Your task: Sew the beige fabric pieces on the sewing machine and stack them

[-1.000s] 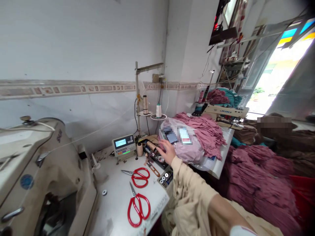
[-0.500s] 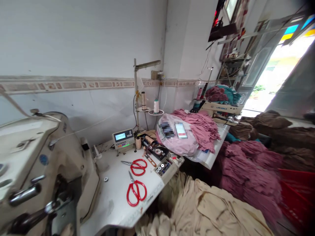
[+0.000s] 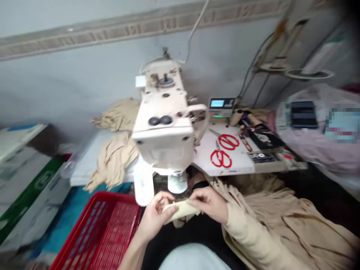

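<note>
A strip of pale cream fabric [image 3: 182, 210] is stretched between my two hands, just below the head of a white sewing machine [image 3: 164, 140]. My left hand [image 3: 154, 215] pinches its left end, thumb along the near edge. At the other end, my right hand [image 3: 212, 204] grips it between thumb and fingers. Beige cloth covers my right forearm and runs into a heap of beige fabric [image 3: 281, 221] at my right. The strip hangs below the machine's narrow white arm, not visibly touching it. Motion blurs the fine detail.
A red plastic basket [image 3: 112, 225] stands at lower left, near a carton [image 3: 25, 180]. Beige cloth pieces [image 3: 116, 157] lie left of the machine. Two red-handled scissors [image 3: 222, 159], a control panel [image 3: 221, 107] and a small parts tray [image 3: 260, 157] are on the table's right side.
The view has swung left and down, bringing the machine to the middle. Both hands, out of sight before, now show with the cream strip between them.
</note>
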`<state>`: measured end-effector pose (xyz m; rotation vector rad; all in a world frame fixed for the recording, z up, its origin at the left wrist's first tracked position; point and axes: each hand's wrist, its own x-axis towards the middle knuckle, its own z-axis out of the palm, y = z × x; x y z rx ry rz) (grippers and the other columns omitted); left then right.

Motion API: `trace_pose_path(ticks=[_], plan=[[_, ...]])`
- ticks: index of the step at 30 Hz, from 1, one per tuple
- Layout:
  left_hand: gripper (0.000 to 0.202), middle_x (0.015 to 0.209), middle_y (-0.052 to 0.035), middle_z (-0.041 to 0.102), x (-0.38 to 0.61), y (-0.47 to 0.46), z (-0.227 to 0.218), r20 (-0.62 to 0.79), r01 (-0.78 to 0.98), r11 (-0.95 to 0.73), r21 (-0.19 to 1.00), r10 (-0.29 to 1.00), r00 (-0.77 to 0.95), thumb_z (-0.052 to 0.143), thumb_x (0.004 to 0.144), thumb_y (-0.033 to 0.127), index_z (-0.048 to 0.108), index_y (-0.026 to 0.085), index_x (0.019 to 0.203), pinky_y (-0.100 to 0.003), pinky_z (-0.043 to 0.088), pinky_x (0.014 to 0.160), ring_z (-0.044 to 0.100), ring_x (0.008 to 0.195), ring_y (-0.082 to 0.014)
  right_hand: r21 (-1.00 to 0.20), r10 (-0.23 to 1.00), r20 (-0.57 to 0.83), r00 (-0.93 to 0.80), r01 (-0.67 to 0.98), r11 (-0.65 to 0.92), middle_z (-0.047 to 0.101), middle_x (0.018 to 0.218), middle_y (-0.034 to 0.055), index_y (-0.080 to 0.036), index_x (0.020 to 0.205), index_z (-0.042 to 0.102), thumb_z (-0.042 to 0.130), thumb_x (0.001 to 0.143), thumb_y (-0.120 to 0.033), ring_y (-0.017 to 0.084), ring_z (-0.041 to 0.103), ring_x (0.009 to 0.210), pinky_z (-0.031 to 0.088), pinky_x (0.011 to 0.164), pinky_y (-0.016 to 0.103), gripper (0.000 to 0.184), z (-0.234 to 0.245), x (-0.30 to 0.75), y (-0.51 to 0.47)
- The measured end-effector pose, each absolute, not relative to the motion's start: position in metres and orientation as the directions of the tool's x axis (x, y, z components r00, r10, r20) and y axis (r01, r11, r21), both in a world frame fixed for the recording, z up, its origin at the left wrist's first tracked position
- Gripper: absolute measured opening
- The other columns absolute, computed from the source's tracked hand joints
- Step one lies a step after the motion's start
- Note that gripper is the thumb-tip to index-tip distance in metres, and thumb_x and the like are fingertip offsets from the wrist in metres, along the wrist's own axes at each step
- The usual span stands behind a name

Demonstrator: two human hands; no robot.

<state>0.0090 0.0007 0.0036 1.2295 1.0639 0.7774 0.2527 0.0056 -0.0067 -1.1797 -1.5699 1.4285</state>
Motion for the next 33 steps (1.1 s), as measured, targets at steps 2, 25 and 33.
trace_pose_path(ticks=[2,25,33], plan=[[0.038,0.069,0.0031,0.051,0.005,0.000,0.003,-0.183,0.055,0.175,0.983,0.913,0.364,0.077,0.086,0.043,0.071,0.016,0.111,-0.021,0.034,0.053,0.045,0.058,-0.0096,-0.982,0.942,-0.084,-0.325,0.186,-0.023,0.065,0.065,0.0031,-0.014,0.077,0.077,0.067,0.092,-0.045,0.015,0.055,0.059,0.041,0.054,0.026,0.036,-0.003,0.255,0.003],[0.025,0.085,-0.0072,0.072,-0.016,0.022,0.021,0.271,0.363,-0.524,0.771,0.785,0.557,0.052,0.102,0.026,0.075,0.017,0.108,-0.027,0.049,0.069,0.064,0.072,-0.0172,-0.862,0.967,0.237,-0.090,0.441,0.252,0.058,0.060,0.0009,-0.019,0.073,0.074,0.065,0.094,-0.034,0.015,0.049,0.055,0.037,0.056,0.031,0.028,0.044,0.225,-0.018],[0.027,0.084,-0.0040,0.071,-0.005,0.045,0.027,0.046,0.344,-0.165,0.924,0.943,0.329,0.066,0.094,0.042,0.073,0.017,0.090,-0.027,0.052,0.071,0.065,0.078,-0.0188,-0.980,0.994,0.073,0.077,0.192,0.057,0.058,0.056,0.0000,-0.016,0.066,0.072,0.074,0.084,-0.044,0.013,0.045,0.052,0.036,0.051,0.028,0.033,0.026,0.229,0.010]])
